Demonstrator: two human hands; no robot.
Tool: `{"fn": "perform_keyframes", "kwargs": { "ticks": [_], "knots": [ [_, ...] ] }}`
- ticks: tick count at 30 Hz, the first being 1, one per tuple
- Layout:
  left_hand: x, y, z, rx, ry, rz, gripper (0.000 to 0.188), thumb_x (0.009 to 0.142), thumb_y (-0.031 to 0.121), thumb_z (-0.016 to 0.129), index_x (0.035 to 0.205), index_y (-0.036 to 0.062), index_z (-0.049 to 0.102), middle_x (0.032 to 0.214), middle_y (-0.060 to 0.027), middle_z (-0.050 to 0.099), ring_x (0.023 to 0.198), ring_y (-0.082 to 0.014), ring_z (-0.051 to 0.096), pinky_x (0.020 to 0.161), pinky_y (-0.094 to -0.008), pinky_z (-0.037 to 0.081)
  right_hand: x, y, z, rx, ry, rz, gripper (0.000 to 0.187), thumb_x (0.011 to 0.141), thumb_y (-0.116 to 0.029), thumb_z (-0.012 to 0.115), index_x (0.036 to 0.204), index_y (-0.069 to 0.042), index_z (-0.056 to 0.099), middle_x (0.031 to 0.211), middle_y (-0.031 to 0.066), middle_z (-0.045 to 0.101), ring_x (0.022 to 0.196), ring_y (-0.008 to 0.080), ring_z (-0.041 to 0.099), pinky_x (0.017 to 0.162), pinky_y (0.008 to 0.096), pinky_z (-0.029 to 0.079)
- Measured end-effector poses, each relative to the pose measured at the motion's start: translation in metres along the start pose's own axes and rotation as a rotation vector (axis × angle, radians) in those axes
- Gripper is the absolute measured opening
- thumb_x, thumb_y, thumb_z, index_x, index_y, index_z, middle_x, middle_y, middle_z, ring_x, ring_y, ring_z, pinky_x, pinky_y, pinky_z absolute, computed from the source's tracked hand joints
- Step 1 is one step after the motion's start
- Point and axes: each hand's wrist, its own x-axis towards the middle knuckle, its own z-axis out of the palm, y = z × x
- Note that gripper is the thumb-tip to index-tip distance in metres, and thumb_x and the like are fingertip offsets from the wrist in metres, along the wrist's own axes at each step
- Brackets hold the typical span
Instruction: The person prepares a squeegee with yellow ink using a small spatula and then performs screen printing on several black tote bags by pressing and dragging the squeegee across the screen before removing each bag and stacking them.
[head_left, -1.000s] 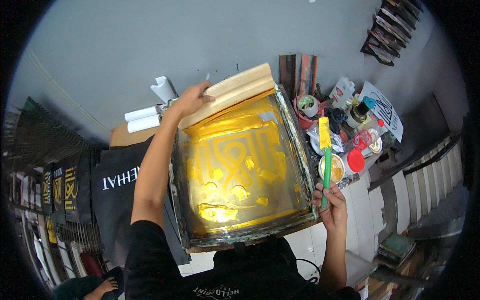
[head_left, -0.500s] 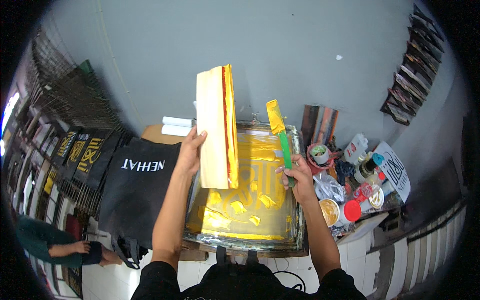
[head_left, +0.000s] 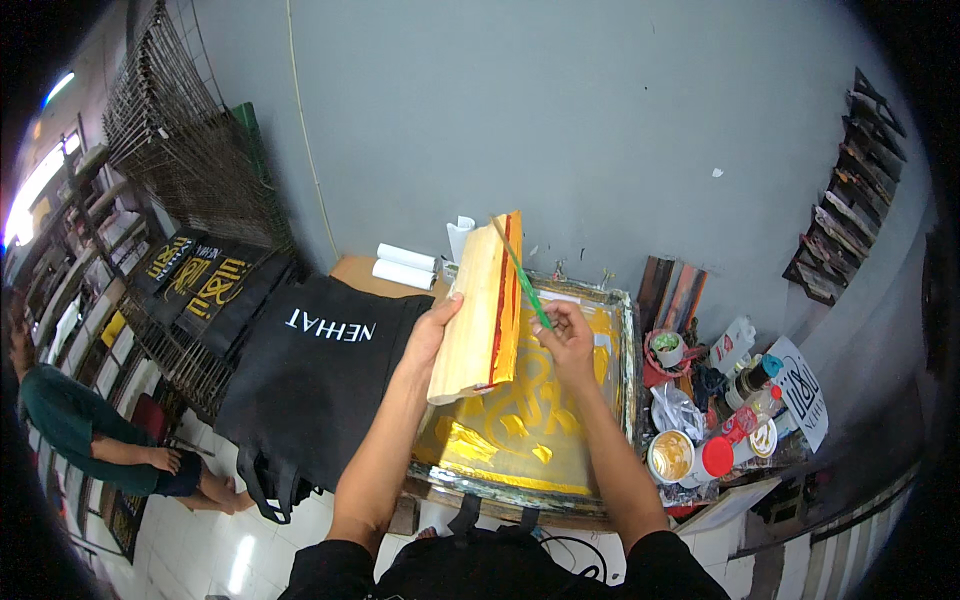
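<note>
My left hand [head_left: 432, 335] holds a wooden squeegee [head_left: 480, 310] upright above the printing screen; its rubber edge is coated with orange-yellow ink. My right hand [head_left: 566, 338] grips a thin green-handled spatula [head_left: 524, 276], whose blade lies against the squeegee's inked edge. Below both hands lies the framed printing screen [head_left: 625, 345], smeared with yellow ink around a stencilled pattern.
A black printed bag [head_left: 310, 380] hangs over the table at left. Ink jars, a red-lidded pot [head_left: 716, 456] and bottles crowd the right side. White paper rolls [head_left: 404, 266] lie by the grey wall. Wire drying racks [head_left: 190, 170] stand left, and another person [head_left: 80, 440] crouches on the tiled floor.
The screen has dropped from tilted up to flat. My left hand lifted the squeegee upright, and my right hand brought the spatula from the screen's right side up against its edge.
</note>
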Motion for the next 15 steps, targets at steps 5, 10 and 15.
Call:
{"fn": "perform_keyframes", "kwargs": {
  "ticks": [5, 10, 15],
  "knots": [
    [-0.010, 0.007, 0.012, -0.108, -0.019, -0.099, 0.045, 0.105, 0.030, 0.051, 0.136, -0.0028, 0.052, 0.115, -0.0200, 0.071, 0.096, -0.0282, 0.074, 0.081, -0.0412, 0.062, -0.019, 0.024, 0.010, 0.032, 0.109, -0.042, 0.033, 0.087, 0.006, 0.069, 0.118, -0.002, 0.059, 0.102, 0.0046, 0.063, 0.098, 0.0145, 0.063, 0.092, 0.0295, 0.049],
    [-0.014, 0.008, 0.010, -0.202, -0.031, -0.148, 0.046, 0.104, 0.031, 0.054, 0.135, -0.0026, 0.053, 0.116, -0.0203, 0.071, 0.096, -0.0290, 0.074, 0.083, -0.0433, 0.062, -0.036, 0.029, -0.004, -0.065, 0.119, -0.002, 0.032, 0.086, 0.007, 0.070, 0.116, -0.001, 0.062, 0.103, 0.0055, 0.066, 0.098, 0.0144, 0.064, 0.091, 0.0288, 0.050],
    [-0.012, 0.007, 0.008, -0.195, -0.033, -0.173, 0.046, 0.103, 0.031, 0.055, 0.135, -0.0028, 0.054, 0.117, -0.0202, 0.070, 0.096, -0.0292, 0.074, 0.084, -0.0434, 0.061, -0.056, 0.035, -0.019, -0.115, 0.139, 0.050, 0.033, 0.085, 0.011, 0.069, 0.114, -0.001, 0.061, 0.102, 0.0065, 0.067, 0.097, 0.0148, 0.066, 0.090, 0.0285, 0.052]
  ]
}}
